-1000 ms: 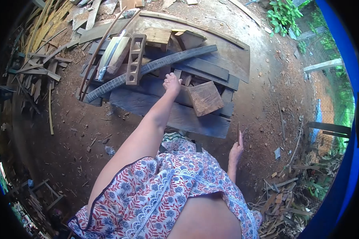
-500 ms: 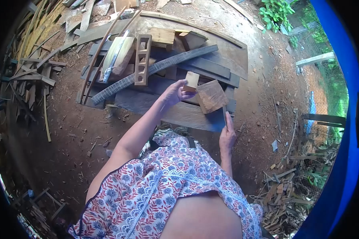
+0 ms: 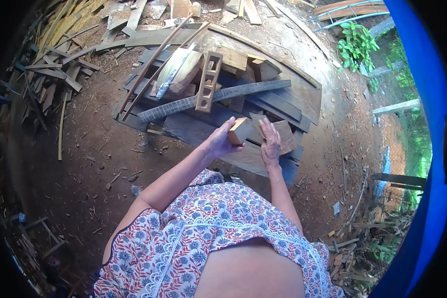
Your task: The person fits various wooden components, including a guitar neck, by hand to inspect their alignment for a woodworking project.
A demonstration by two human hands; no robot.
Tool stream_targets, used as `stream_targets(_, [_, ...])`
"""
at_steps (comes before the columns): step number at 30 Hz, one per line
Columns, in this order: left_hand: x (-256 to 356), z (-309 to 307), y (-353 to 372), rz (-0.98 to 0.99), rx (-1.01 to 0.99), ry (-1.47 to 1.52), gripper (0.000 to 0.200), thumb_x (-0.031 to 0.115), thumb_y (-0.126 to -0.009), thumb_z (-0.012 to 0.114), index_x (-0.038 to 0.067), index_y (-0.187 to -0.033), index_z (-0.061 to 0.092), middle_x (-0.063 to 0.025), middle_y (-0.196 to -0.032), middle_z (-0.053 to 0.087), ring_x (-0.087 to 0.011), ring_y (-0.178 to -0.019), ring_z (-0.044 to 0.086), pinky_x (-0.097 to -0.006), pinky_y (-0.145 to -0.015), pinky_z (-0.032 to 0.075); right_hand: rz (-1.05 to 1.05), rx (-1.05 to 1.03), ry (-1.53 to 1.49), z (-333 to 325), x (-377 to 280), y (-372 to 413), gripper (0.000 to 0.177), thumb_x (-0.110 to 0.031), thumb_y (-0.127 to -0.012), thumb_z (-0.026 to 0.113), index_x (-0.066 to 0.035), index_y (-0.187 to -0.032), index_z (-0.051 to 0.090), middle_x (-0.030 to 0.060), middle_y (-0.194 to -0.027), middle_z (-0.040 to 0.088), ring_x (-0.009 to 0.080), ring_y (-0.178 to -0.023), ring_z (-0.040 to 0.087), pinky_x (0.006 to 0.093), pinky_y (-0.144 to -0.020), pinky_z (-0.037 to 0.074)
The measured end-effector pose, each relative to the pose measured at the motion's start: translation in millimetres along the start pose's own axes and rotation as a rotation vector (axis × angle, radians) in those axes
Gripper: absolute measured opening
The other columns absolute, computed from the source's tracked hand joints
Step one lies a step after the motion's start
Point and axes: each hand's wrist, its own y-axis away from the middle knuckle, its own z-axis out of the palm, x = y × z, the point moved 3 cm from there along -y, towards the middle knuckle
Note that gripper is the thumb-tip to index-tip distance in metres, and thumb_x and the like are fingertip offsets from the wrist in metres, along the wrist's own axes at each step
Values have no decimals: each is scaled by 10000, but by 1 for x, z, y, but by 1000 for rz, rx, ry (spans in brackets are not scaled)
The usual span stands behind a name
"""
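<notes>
Plank pile [image 3: 283, 102]: left hand [image 3: 217, 143] clamps small block [image 3: 239, 130]; right hand [image 3: 270, 142] flat, open, beside it.

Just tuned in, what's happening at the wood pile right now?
A person stands over a stack of dark planks on bare dirt. Their left hand grips a small pale wooden block. Their right hand lies flat on a larger square block that rests on the planks. The two blocks are close beside each other.
</notes>
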Motion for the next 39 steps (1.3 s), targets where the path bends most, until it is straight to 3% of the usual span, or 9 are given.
stream_targets(6, [22, -3, 8, 51, -75, 331, 427, 269, -960, 404, 10, -1299, 395, -245, -1168, 510, -424, -983, 588, -495, -829, 546, -9, 3, -191, -21, -47, 5, 686, 129, -741, 420, -166, -1358, 481, 53, -1417, 450, 292, -1331, 382, 464, -1104, 255])
stream_targets(12, [15, -5, 4, 92, 79, 349, 430, 316, -937, 517, 28, -1253, 482, -142, -1181, 543, -287, -1031, 597, -499, -920, 492, -219, 56, -64, -32, -90, -1, 707, 135, -724, 458, -225, -1330, 519, 21, -1404, 473, 277, -1321, 400, 480, -1105, 251])
stream_targets(15, [15, 6, 5, 37, -102, 354, 341, 317, -931, 555, 109, -1202, 545, -82, -1085, 587, -204, -1000, 577, -366, -839, 517, -322, -23, -19, -22, -86, 3, 628, 116, -767, 470, -218, -1292, 552, 29, -1379, 498, 265, -1317, 411, 496, -1102, 255])
stream_targets(22, [17, -2, 11, 13, 188, 161, 284, 292, -920, 578, 135, -1157, 575, -68, -1075, 590, -203, -976, 562, -436, -844, 489, 74, 59, -86, -22, -34, -10, 616, 75, -798, 449, -242, -1321, 522, 14, -1383, 494, 267, -1295, 429, 473, -1102, 268])
stream_targets(24, [17, -10, 4, 31, 206, 195, 284, 293, -925, 567, 130, -1157, 576, -70, -1093, 586, -204, -996, 561, -438, -864, 488, 67, 48, -152, -26, -53, -2, 595, 67, -801, 459, -219, -1319, 524, 19, -1381, 496, 271, -1301, 424, 470, -1098, 273])
stream_targets(27, [19, -18, 0, 70, 190, 212, 286, 294, -938, 542, 120, -1164, 574, -76, -1124, 581, -210, -1028, 562, -444, -899, 487, -273, -32, -39, -12, -87, 4, 615, 83, -768, 487, -181, -1323, 517, 42, -1383, 491, 287, -1312, 410, 464, -1093, 276])
stream_targets(31, [26, -27, 6, 49, 172, 333, 327, 321, -971, 475, 123, -1228, 516, -85, -1121, 572, -218, -1030, 558, -434, -885, 496, -47, -19, -175, -1, -66, -3, 636, 73, -755, 507, -176, -1340, 502, 62, -1382, 488, 296, -1300, 424, 459, -1086, 286])
stream_targets(34, [35, -19, 15, 115, 22, 186, 340, 351, -973, 468, 131, -1231, 499, -82, -1101, 579, -212, -1034, 558, -403, -866, 503, -83, -6, -183, -4, -67, -1, 628, 61, -754, 526, -171, -1338, 502, 60, -1380, 491, 298, -1296, 430, 458, -1082, 292])
stream_targets(39, [26, -28, 6, 7, 53, 250, 342, 363, -980, 448, 120, -1212, 516, -66, -1072, 587, -195, -977, 582, -360, -799, 532, -76, -24, -176, -11, -77, -4, 614, 53, -758, 540, -181, -1325, 517, 52, -1375, 496, 298, -1289, 436, 468, -1079, 294])
